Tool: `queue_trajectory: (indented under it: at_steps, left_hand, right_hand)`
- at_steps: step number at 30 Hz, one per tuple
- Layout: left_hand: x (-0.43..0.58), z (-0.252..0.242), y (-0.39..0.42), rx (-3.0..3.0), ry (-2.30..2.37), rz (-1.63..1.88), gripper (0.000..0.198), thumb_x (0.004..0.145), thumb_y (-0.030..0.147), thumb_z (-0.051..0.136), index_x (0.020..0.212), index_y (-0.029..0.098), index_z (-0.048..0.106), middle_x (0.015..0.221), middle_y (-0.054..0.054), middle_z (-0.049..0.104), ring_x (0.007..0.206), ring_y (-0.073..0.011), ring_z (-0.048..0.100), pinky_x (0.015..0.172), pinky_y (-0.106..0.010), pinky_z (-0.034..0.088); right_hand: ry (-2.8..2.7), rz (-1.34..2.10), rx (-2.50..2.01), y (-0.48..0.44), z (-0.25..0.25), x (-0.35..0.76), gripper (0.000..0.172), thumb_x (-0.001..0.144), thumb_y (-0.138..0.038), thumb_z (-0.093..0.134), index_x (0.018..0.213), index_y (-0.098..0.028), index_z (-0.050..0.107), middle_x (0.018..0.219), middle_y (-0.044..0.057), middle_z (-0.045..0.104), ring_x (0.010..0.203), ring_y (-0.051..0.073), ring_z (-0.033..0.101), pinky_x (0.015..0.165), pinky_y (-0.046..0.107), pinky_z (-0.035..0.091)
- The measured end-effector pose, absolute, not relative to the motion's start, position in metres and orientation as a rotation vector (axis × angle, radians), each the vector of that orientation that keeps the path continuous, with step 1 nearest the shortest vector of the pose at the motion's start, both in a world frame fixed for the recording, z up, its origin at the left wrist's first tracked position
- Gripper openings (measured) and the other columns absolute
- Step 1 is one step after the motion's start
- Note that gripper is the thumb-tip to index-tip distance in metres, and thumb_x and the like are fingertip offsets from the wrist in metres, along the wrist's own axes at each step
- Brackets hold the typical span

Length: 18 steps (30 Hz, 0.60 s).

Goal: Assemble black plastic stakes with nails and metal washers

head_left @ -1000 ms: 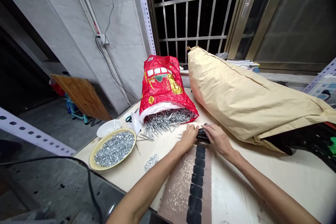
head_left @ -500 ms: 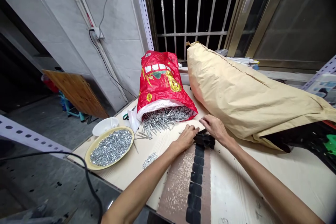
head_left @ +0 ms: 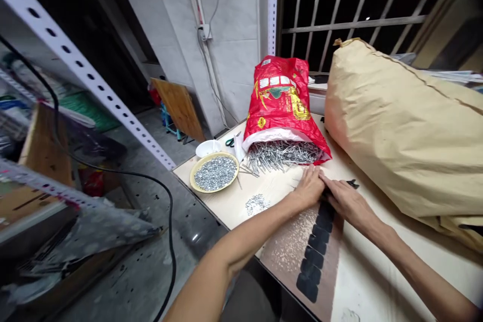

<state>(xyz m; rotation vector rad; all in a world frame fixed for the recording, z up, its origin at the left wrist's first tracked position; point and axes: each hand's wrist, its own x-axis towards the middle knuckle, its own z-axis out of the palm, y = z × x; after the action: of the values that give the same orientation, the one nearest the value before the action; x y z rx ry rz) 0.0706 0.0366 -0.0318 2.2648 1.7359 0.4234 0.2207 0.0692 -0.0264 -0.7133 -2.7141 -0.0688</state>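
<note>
My left hand (head_left: 310, 186) and my right hand (head_left: 347, 200) meet at the far end of a row of black, rounded-square pieces (head_left: 315, 250). That row lies on a brown, speckled board (head_left: 287, 249). The left fingers are pressed together; whatever they hold is hidden. My right fingers curl over a black piece at the row's end, mostly covered by the hand. Another dark piece (head_left: 352, 184) shows just beyond the right hand. Close past my left hand, long metal nails (head_left: 281, 153) spill from a red bag (head_left: 283, 95).
A yellowish dish (head_left: 236, 173) of small metal parts stands at the table's left edge, near a white bowl (head_left: 207, 148) and scissors (head_left: 230, 143). A small heap of metal bits (head_left: 257, 205) lies nearer. A large tan sack (head_left: 400, 131) covers the right back.
The view has swung left, showing more floor and shelving. My hands have come together over the end of the black row, the right hand now against the left.
</note>
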Motion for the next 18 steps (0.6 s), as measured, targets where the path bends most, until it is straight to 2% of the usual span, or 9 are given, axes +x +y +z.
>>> queue_trajectory:
  at_steps: [3, 7, 8, 10, 12, 13, 15, 18]
  left_hand:
    - [0.081, -0.019, 0.024, 2.229, 1.793, 0.543, 0.056, 0.083, 0.007, 0.029, 0.138, 0.001, 0.019, 0.147, -0.023, 0.018, 0.138, -0.0267, 0.003, 0.111, -0.046, 0.014]
    - [0.07, 0.005, -0.009, 2.258, 1.858, 0.703, 0.058, 0.082, 0.012, 0.041, 0.138, 0.007, 0.026, 0.148, -0.019, 0.021, 0.138, -0.0281, 0.007, 0.11, -0.048, 0.017]
    - [0.061, 0.01, -0.021, 2.25, 1.919, 0.771, 0.058, 0.082, 0.016, 0.046, 0.137, 0.009, 0.029, 0.147, -0.017, 0.024, 0.137, -0.0289, 0.01, 0.109, -0.049, 0.019]
    - [0.037, 0.016, -0.048, 2.163, 2.114, 0.896, 0.048, 0.085, 0.02, 0.05, 0.132, 0.014, 0.04, 0.139, -0.014, 0.038, 0.131, -0.0287, 0.025, 0.105, -0.049, 0.028]
    - [0.009, 0.015, -0.074, 2.041, 2.25, 0.933, 0.03, 0.085, 0.023, 0.052, 0.114, 0.015, 0.058, 0.115, -0.012, 0.056, 0.111, -0.026, 0.045, 0.091, -0.041, 0.042]
    - [-0.003, 0.012, -0.085, 2.045, 2.234, 0.894, 0.024, 0.086, 0.025, 0.053, 0.105, 0.016, 0.064, 0.102, -0.01, 0.06, 0.101, -0.0241, 0.049, 0.083, -0.038, 0.045]
    - [-0.02, 0.002, -0.102, 2.129, 2.137, 0.795, 0.021, 0.086, 0.028, 0.052, 0.096, 0.018, 0.068, 0.09, -0.008, 0.06, 0.091, -0.0215, 0.05, 0.074, -0.032, 0.045]
    - [-0.028, -0.015, -0.113, 2.258, 2.018, 0.674, 0.022, 0.087, 0.029, 0.051, 0.098, 0.02, 0.068, 0.088, -0.007, 0.059, 0.088, -0.02, 0.047, 0.071, -0.029, 0.042]
  right_hand:
    - [-2.655, -0.342, -0.781, 0.052, -0.016, 0.222, 0.06, 0.086, -0.016, 0.04, 0.142, -0.015, 0.019, 0.095, 0.011, 0.063, 0.081, 0.025, 0.058, 0.069, 0.035, 0.043]
    - [-2.624, -0.437, -0.941, 0.024, -0.01, 0.231, 0.054, 0.093, -0.027, 0.036, 0.143, -0.025, 0.018, 0.083, 0.004, 0.063, 0.062, 0.018, 0.058, 0.054, 0.028, 0.041]
    - [-2.623, -0.421, -0.982, 0.017, -0.011, 0.236, 0.051, 0.094, -0.029, 0.035, 0.143, -0.028, 0.019, 0.082, 0.002, 0.063, 0.057, 0.016, 0.057, 0.049, 0.026, 0.039]
    - [-2.627, -0.357, -1.035, 0.005, -0.016, 0.246, 0.045, 0.094, -0.031, 0.033, 0.139, -0.032, 0.027, 0.083, 0.0, 0.061, 0.051, 0.013, 0.054, 0.042, 0.023, 0.035]
    - [-2.633, -0.267, -1.031, -0.006, -0.021, 0.254, 0.039, 0.095, -0.03, 0.031, 0.133, -0.032, 0.037, 0.089, 0.001, 0.06, 0.053, 0.012, 0.055, 0.04, 0.022, 0.035]
    - [-2.634, -0.228, -1.02, -0.011, -0.022, 0.257, 0.036, 0.095, -0.03, 0.03, 0.129, -0.031, 0.042, 0.093, 0.001, 0.06, 0.054, 0.011, 0.056, 0.04, 0.021, 0.035]
    - [-2.63, -0.161, -1.004, -0.019, -0.022, 0.258, 0.031, 0.095, -0.033, 0.031, 0.119, -0.031, 0.051, 0.098, 0.001, 0.059, 0.056, 0.01, 0.057, 0.041, 0.02, 0.036]
    - [-2.595, -0.077, -0.982, -0.029, -0.018, 0.254, 0.028, 0.095, -0.036, 0.034, 0.104, -0.028, 0.059, 0.098, 0.0, 0.059, 0.061, 0.009, 0.059, 0.043, 0.018, 0.038]
